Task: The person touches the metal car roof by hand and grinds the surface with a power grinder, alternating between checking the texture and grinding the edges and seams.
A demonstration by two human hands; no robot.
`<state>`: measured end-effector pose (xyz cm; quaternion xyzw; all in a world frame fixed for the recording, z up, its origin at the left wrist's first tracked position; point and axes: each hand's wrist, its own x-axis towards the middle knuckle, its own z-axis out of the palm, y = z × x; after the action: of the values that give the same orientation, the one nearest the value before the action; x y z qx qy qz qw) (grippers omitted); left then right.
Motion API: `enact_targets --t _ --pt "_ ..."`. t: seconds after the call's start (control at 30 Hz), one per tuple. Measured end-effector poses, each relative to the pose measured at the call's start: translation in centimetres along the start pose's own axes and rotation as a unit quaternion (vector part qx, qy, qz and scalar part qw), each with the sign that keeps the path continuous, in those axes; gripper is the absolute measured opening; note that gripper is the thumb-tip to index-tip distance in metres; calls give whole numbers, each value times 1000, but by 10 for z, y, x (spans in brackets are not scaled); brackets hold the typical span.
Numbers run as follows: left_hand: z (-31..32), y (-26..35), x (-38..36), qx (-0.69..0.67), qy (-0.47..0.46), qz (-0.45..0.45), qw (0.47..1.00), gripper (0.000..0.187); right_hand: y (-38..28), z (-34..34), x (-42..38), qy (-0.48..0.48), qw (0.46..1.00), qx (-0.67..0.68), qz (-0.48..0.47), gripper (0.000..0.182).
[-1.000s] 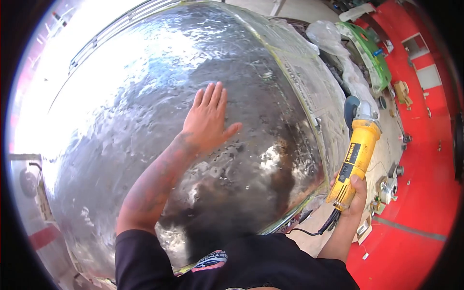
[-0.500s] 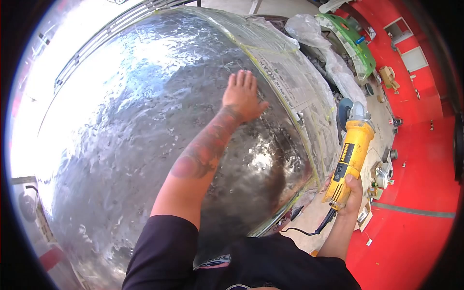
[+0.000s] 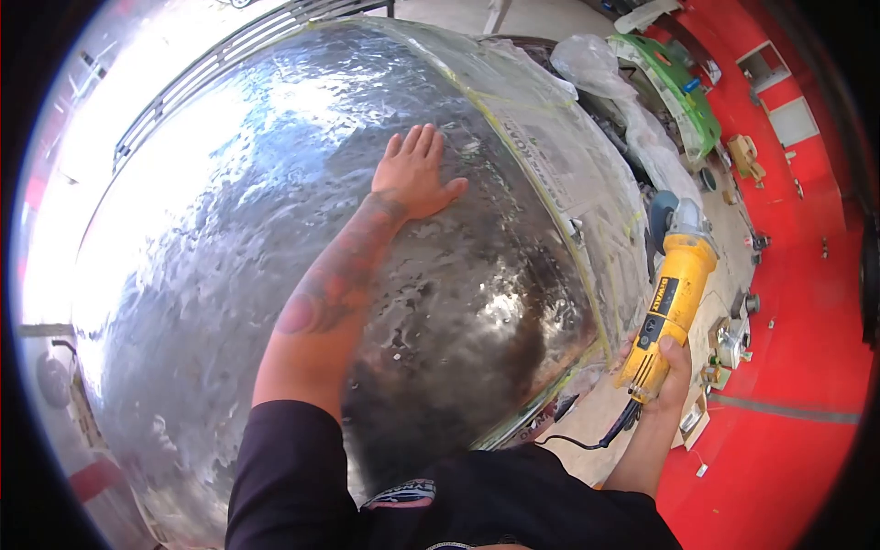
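Observation:
My left hand (image 3: pixel 414 176) lies flat on a large, shiny bare-metal panel (image 3: pixel 302 247), fingers together and stretched out, thumb spread to the side. The panel's surface looks mottled and rippled. My right hand (image 3: pixel 667 371) is wrapped round the rear of a yellow angle grinder (image 3: pixel 676 293), held off to the right of the panel. The grinder points upward, and its dark disc (image 3: pixel 660 218) faces left, near the masked edge. A black power cord (image 3: pixel 600 442) hangs from its lower end.
Masking paper and plastic with yellow tape (image 3: pixel 550 165) border the panel's right side. Beyond lie crumpled clear plastic (image 3: pixel 632 101) and a green part (image 3: pixel 669 87). Small tools and boxes (image 3: pixel 729 344) line the floor by a red wall (image 3: pixel 797 312). A slatted metal frame (image 3: pixel 202 69) stands behind.
My left hand has slid left across the metal panel, staying flat. My right hand still holds the angle grinder in nearly the same place.

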<state>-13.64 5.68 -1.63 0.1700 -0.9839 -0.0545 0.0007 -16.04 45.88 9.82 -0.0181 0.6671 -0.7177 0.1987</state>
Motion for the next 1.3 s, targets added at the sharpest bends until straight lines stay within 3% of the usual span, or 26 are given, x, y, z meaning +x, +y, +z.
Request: enact_targets --t 0.07,0.37,0.9,1.0,1.07,1.13,1.3 --pt "-2 -12 -17 5 2 -5 1000 86 -3 0 1 6 1000 8 12 51" --pt "-18 -40 -124 3 27 2 1000 83 1 0 2 -18 999 30 16 47" --pt "-47 -15 -260 -58 5 -39 998 81 -4 9 -1 -75 997 -2 12 49" --pt "-49 -15 -280 -66 -11 -65 996 81 -5 2 -3 -83 996 6 20 49" --pt "-50 -18 -297 -58 -11 -109 992 81 -4 -5 0 -39 999 0 20 49" --pt "-52 -21 -319 -47 -11 -151 987 82 -5 -6 -1 -71 997 13 23 50" --pt "-54 1 -386 -60 -1 -269 961 86 -15 -25 -9 -43 999 12 27 51"
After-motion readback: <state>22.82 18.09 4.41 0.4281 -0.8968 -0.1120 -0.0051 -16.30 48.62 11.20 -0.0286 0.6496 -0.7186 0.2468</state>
